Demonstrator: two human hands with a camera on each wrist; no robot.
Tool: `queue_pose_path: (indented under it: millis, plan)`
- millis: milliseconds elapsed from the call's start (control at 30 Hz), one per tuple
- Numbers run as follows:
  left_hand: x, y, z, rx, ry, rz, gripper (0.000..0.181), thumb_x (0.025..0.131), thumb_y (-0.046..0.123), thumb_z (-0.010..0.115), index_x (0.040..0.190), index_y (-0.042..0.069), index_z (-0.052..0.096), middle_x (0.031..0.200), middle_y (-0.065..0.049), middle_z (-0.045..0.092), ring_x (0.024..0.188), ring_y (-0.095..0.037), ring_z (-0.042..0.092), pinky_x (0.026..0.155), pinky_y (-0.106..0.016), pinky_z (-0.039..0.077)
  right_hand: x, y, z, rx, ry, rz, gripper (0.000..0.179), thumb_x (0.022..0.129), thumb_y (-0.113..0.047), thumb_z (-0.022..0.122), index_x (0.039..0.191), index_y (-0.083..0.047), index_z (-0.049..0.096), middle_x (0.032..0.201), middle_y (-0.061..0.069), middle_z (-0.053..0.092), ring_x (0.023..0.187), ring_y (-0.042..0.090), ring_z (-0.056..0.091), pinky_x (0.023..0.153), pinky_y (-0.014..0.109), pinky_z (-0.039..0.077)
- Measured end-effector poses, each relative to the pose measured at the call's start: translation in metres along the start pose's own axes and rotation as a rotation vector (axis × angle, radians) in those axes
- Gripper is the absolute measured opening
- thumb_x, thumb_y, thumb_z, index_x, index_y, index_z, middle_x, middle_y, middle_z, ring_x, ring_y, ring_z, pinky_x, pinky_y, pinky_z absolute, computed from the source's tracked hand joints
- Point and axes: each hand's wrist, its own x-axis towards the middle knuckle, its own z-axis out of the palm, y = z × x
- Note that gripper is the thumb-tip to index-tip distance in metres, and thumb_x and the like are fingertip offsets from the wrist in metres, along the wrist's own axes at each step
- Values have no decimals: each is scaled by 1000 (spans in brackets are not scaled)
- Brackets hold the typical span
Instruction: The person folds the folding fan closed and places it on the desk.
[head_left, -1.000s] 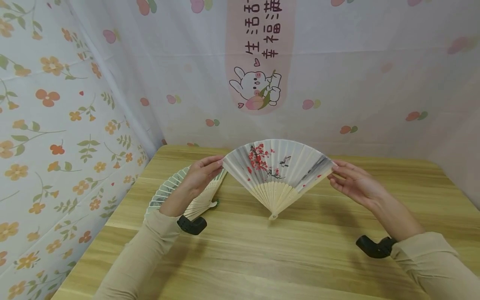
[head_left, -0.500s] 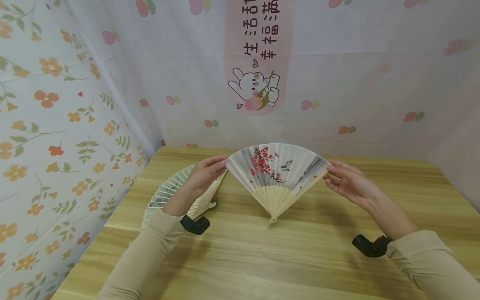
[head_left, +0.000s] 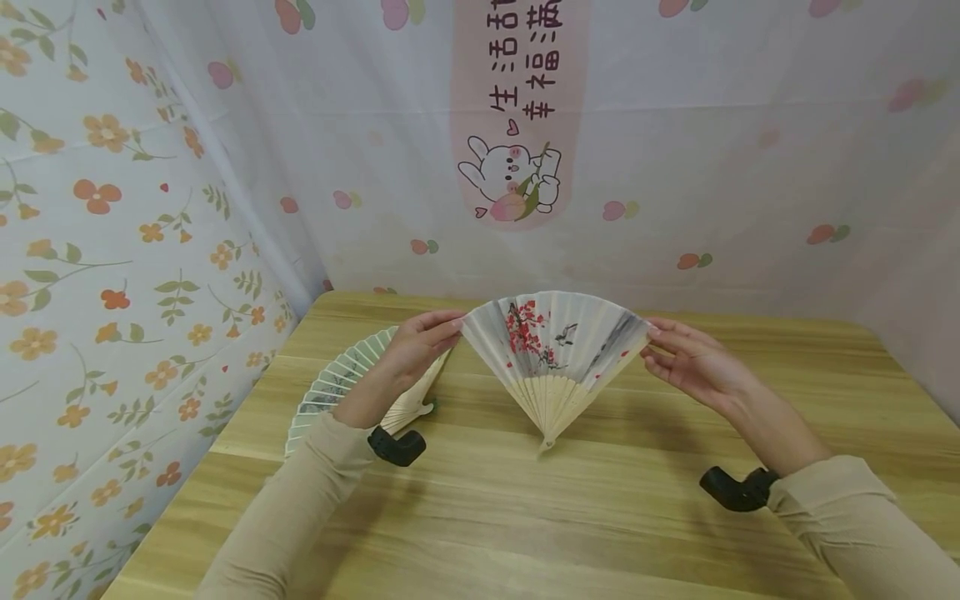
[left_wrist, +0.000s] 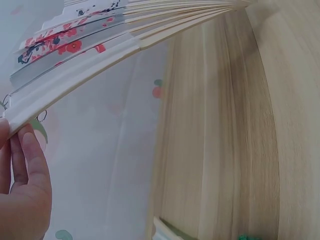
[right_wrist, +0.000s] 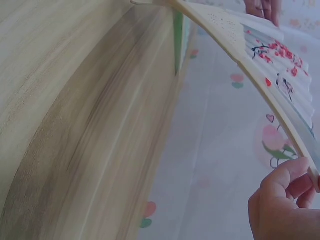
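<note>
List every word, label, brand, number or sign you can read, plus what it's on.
"生活": back cloth, left column, reading bottom to top; next character cut by the picture's top edge.
"幸福": same cloth, right column, same direction; next character also cut.
Flowered fan: none readable.
Green fan: none readable; print too small, partly hidden.

The left hand partly hides the green fan.

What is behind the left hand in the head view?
A pale green fan, spread open on the table. Its outer pleats and pivot end show; the left hand and sleeve hide other parts.
</note>
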Motion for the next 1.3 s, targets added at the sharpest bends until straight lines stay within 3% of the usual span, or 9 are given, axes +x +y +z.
queue_pose_path:
  millis: [300, 567, 800, 1000, 1133, 1300]
  plan:
    - [0, 1, 4, -3, -6, -15, 29, 89, 0, 49, 117, -10, 47, 100, -5, 55, 92, -11, 56, 96, -33, 35, 2, 2, 1, 2, -16, -4, 23, 95, -5, 37, 106, -6, 57, 99, 5, 54, 86, 17, 51, 74, 24, 46]
    - [-1, 2, 4, 20, -32, -23, 31, 90, 1, 47, 120, -10, 45, 104, -5, 54, 96, -12, 54, 93, -28, 38, 2, 3, 2, 2, -51, -8, 24, 96, -4, 35, 106, -6, 56, 99, 6, 53, 86, 17, 51, 74, 24, 46]
    - [-2, 2, 3, 4, -36, -10, 23, 90, -1, 48, 112, -6, 52, 99, -4, 56, 93, -12, 56, 97, -34, 35, 3, 4, 3, -11, -41, -13, 24, 96, -4, 35, 107, -6, 56, 99, 6, 53, 86, 17, 51, 74, 23, 46]
    - [-1, -1, 3, 10, -61, -6, 22, 88, -3, 49, 109, -6, 54, 97, -3, 59, 94, -13, 56, 96, -32, 36, 3, 4, 4, -3, -35, -18, 23, 95, -4, 35, 106, -6, 56, 98, 6, 54, 85, 17, 51, 73, 23, 46]
    - [-1, -2, 4, 59, -102, 11, 29, 89, -2, 48, 116, -12, 48, 105, -6, 57, 100, -15, 54, 98, -34, 33, 5, 6, 3, 9, -57, -17, 24, 96, -3, 34, 106, -5, 56, 97, 6, 54, 84, 17, 52, 73, 23, 47]
    - [-2, -3, 5, 167, -149, 26, 31, 90, 3, 50, 118, -9, 50, 116, -13, 54, 107, -19, 51, 97, -33, 35, 8, 8, 2, 23, -76, -16, 26, 96, -2, 33, 105, -5, 57, 97, 6, 56, 84, 17, 53, 74, 24, 47]
